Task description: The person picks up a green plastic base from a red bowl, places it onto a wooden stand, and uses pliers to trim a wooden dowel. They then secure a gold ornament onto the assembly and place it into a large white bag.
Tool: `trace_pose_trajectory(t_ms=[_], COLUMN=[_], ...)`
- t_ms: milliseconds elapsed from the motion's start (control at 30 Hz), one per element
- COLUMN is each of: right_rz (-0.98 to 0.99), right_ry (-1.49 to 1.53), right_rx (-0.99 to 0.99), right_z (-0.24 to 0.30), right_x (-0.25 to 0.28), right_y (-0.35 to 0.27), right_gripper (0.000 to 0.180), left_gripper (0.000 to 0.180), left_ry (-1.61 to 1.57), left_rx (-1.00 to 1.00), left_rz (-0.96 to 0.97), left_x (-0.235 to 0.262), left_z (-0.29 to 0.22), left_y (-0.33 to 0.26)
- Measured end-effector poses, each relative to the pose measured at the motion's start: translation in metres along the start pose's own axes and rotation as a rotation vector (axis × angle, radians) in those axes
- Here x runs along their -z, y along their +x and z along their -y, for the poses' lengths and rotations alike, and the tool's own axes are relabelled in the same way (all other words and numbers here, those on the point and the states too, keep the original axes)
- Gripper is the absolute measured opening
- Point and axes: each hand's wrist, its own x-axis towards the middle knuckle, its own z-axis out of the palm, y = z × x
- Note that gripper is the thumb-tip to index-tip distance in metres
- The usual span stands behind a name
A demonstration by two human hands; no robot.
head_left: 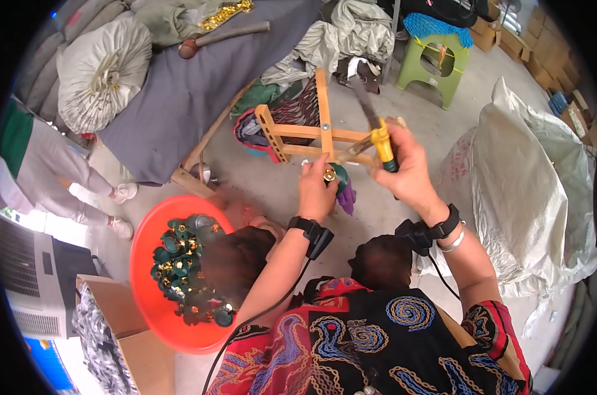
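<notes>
In my right hand [407, 161] is a yellow-and-green-handled tool [382, 141]. One dark metal part of it points up and away, and another reaches left toward my other hand; its exact kind is unclear. My left hand [317, 192] pinches a small dark green piece with a gold centre [329, 175] at the near side of a light wooden frame [325, 118]. Beside those fingers show a green bit [341, 176] and a purple bit [346, 199]; whether they join the pinched piece is hard to see.
An orange-red basin [144, 303] with several green-and-gold pieces stands at left, near a cardboard box [140, 359]. A large white woven sack [515, 197] is at right. Beyond are a green stool [436, 69] and a hammer [223, 38] on grey cloth. Another person's legs [68, 178] show at far left.
</notes>
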Motion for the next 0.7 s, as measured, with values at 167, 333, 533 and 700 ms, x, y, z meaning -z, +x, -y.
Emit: trace_pose_trajectory(t_ms=[167,333,533,700], right_rz=[0.177,0.296,0.522,0.541], right_ry=[-0.222,-0.236,-0.414,-0.388], right_rx=[0.151,0.265,0.307,0.436], right_z=[-0.001,-0.005,0.008,0.035], right_x=[-0.014,-0.027,-0.038,-0.021], right_y=[-0.005,0.003,0.014,0.030], right_gripper=[0.055,0.056,0.054,0.057], left_gripper=[0.065,0.046,0.023,0.020], left_ry=[0.003,0.003,-0.065,-0.030], left_rx=[0.011,-0.009,-0.095,-0.074], left_rz=[-0.064,-0.068,-0.033,-0.086], left_x=[-0.006,-0.004,-0.006,-0.012], left_z=[0.004,0.013,0.017,0.021], left_y=[-0.005,0.000,-0.005,-0.003])
